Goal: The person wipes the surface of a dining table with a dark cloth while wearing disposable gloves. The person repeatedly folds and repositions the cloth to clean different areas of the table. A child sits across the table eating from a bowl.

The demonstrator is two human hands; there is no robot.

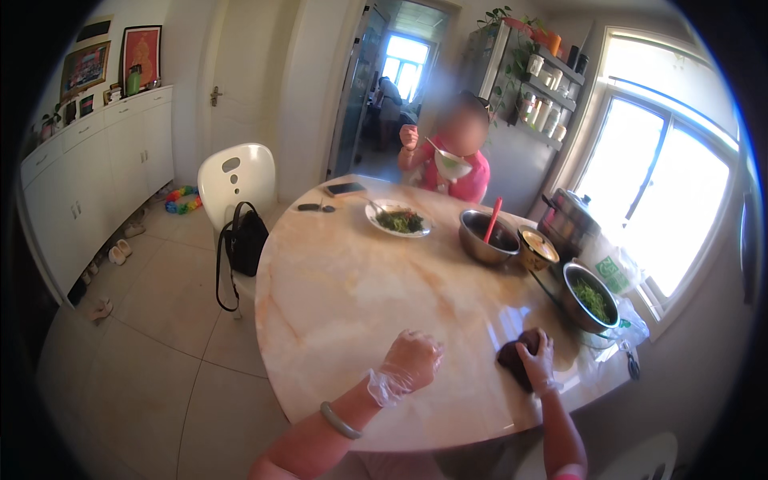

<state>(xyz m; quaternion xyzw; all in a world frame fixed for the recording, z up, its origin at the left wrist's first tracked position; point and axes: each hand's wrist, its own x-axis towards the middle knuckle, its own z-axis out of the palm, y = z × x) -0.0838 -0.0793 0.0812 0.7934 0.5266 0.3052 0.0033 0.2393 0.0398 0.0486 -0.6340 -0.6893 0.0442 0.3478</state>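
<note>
My left hand (415, 358), in a thin clear plastic glove, is held with its fingers curled over the table near its front. The palm side is hidden, so whether it holds anything does not show. At the right, my right hand (540, 364), gloved the same way, grips the upper part of a dark brown, dough-like lump (512, 360) on the marble-patterned table (360, 288). Just beyond that hand stands a metal bowl (593, 302) of green leafy vegetables.
Across the table a person (474, 171) holds a white bowl (451, 165). A plate of greens (399, 223), a metal bowl with a red-handled utensil (487, 240), a lidded pot (538, 247), a steamer pot (567, 216), a phone (345, 189) and scissors (631, 363) surround the work area.
</note>
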